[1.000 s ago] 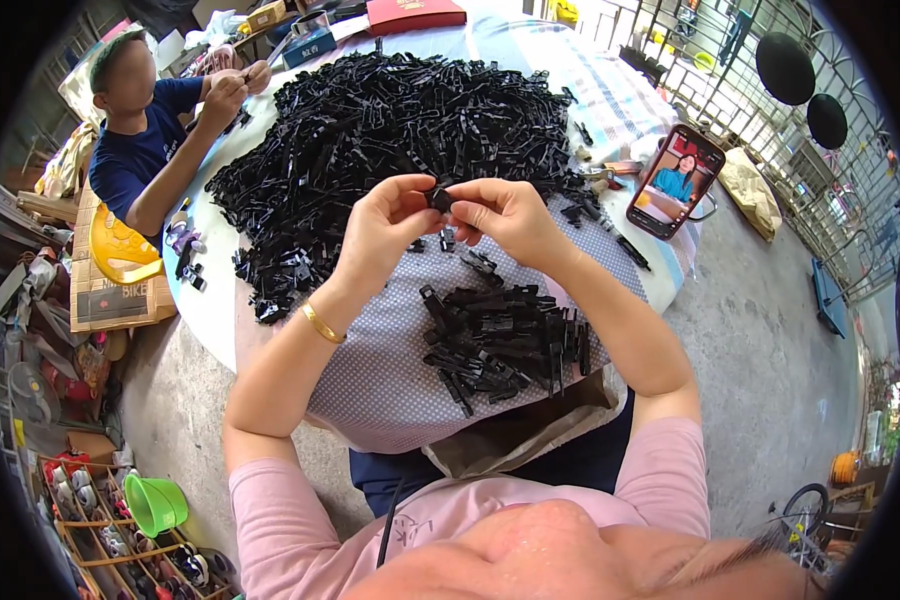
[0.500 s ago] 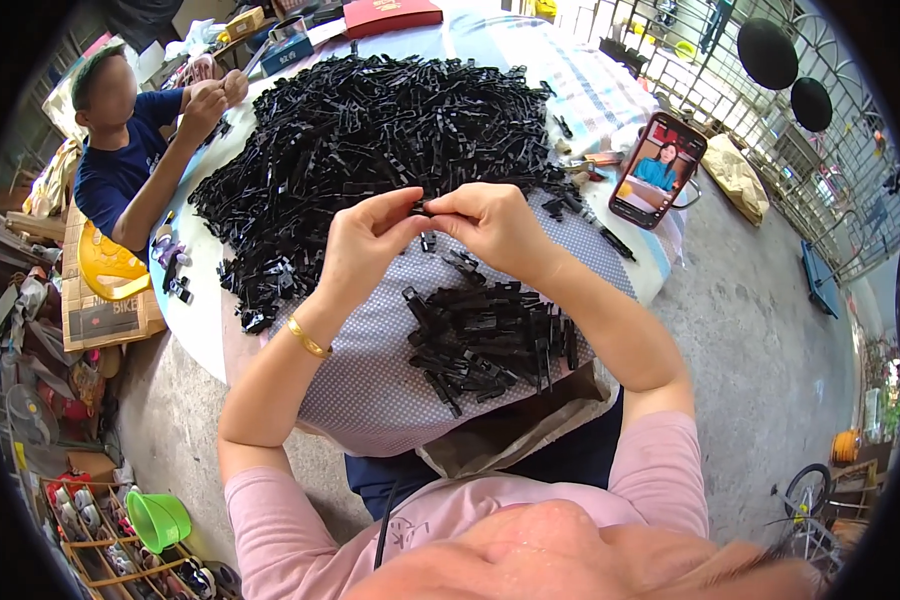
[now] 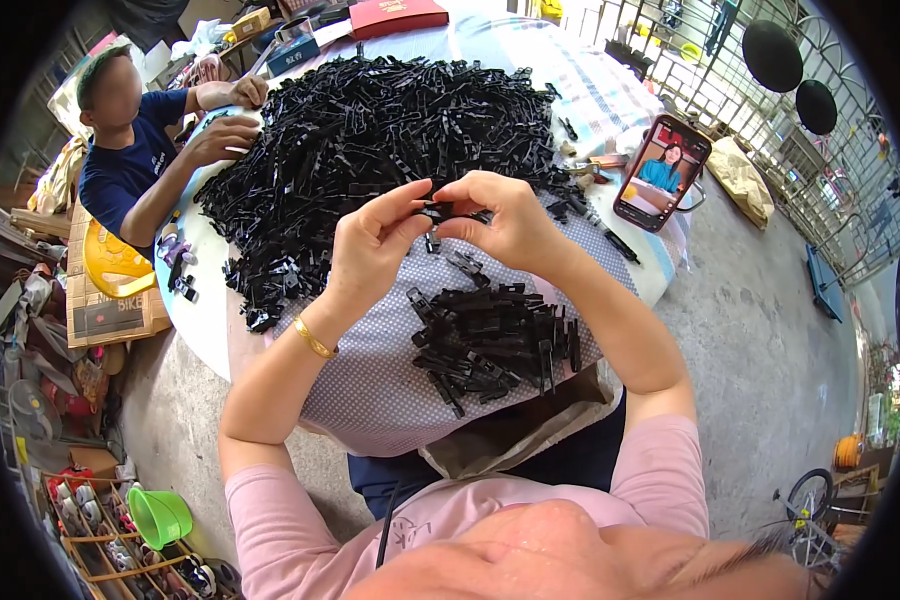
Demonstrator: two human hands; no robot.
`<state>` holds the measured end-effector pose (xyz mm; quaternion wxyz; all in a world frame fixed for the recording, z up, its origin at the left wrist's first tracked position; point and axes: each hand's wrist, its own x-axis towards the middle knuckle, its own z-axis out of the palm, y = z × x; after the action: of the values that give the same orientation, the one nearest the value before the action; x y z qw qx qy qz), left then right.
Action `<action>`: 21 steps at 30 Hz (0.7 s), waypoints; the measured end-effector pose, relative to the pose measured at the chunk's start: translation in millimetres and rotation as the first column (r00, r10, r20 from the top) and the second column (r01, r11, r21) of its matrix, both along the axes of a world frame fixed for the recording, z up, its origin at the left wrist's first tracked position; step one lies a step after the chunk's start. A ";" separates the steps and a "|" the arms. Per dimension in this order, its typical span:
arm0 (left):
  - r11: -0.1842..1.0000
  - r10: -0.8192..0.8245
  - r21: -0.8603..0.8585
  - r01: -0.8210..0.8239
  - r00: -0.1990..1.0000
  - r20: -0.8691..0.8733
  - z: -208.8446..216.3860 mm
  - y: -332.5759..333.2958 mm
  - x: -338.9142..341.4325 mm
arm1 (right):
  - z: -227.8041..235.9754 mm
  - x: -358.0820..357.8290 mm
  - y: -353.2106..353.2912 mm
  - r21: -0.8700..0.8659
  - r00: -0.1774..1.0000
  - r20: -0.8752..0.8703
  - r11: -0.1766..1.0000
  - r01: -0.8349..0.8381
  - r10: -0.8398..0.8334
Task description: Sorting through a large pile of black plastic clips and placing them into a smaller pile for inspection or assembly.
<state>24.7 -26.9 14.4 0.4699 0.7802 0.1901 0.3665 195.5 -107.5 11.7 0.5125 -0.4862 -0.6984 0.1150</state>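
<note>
Between my two hands, a small black clip is held over the near edge of a large heap of black clips. My left hand pinches its left end between thumb and fingertips. On the other end are the thumb and forefinger of my right hand, closed around it. Below my hands, closer to my body, a smaller pile of black clips lies on the dotted cloth, many of them roughly side by side. A few loose clips rest just above that pile.
A phone showing a video stands at the table's right. Across on the left, a co-worker sits with both hands at the heap's edge. Red and blue boxes lie at the back. An open bag hangs at my lap.
My fingers have spread slightly, and more of the clip shows between them. The co-worker's hands have come down from a raised position to the edge of the heap.
</note>
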 end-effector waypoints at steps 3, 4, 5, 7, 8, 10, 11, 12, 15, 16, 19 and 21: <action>0.999 -0.015 0.040 0.015 1.000 0.015 1.1 -2.1 -0.8 | -1.5 1.0 0.6 0.054 1.000 0.016 0.999 0.000 -0.001; 0.999 -0.048 0.001 0.048 0.999 0.022 1.7 -1.7 -1.5 | -0.9 0.0 -0.7 0.109 0.998 0.054 0.994 0.023 -0.029; 0.996 -0.082 -0.037 0.083 0.996 0.030 1.9 -1.5 -1.4 | -0.6 -0.1 -1.5 0.163 0.994 0.091 0.986 0.044 -0.060; 0.989 -0.115 -0.087 0.121 0.990 0.076 2.1 -3.0 1.3 | -1.7 4.1 0.1 0.199 0.987 0.139 0.979 0.055 -0.083; 0.978 -0.143 -0.135 0.160 0.982 0.122 2.5 -3.8 1.6 | -1.8 6.0 0.9 0.233 0.977 0.185 0.970 0.062 -0.107; 0.984 -0.129 -0.115 0.135 0.990 0.062 5.8 0.0 -1.3 | -0.8 7.6 1.4 0.111 0.997 0.077 0.994 0.019 -0.028; 0.989 -0.112 -0.093 0.112 0.994 0.002 7.1 1.6 -3.2 | -0.1 8.5 2.3 -0.006 0.998 -0.040 0.999 -0.040 0.039; 0.990 -0.109 -0.092 0.109 0.994 0.002 6.3 1.9 -4.5 | -1.3 11.9 4.4 -0.170 0.925 -0.357 0.964 -0.203 0.131; 0.949 -0.233 -0.212 0.234 0.972 0.029 6.2 -1.9 -2.4 | 4.5 39.1 10.1 -0.112 0.860 -0.506 0.983 -0.146 0.070; 0.926 -0.320 -0.207 0.316 0.947 0.012 5.9 -4.6 -1.2 | 5.6 46.2 9.6 -0.145 0.842 -0.537 0.989 -0.034 -0.050; 0.871 -0.490 -0.040 0.489 0.861 -0.137 7.9 -13.9 -2.0 | -9.1 54.4 15.1 -0.052 0.939 0.027 0.937 0.345 -0.344; 0.776 -0.592 0.099 0.623 0.774 -0.226 9.2 -14.5 -5.6 | -14.9 48.1 20.6 0.056 0.940 0.161 0.953 0.297 -0.302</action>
<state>19.1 -41.4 23.5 0.4763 0.8665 -0.0620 0.1362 243.6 -86.9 -3.2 0.4709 -0.5867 -0.6586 -0.0164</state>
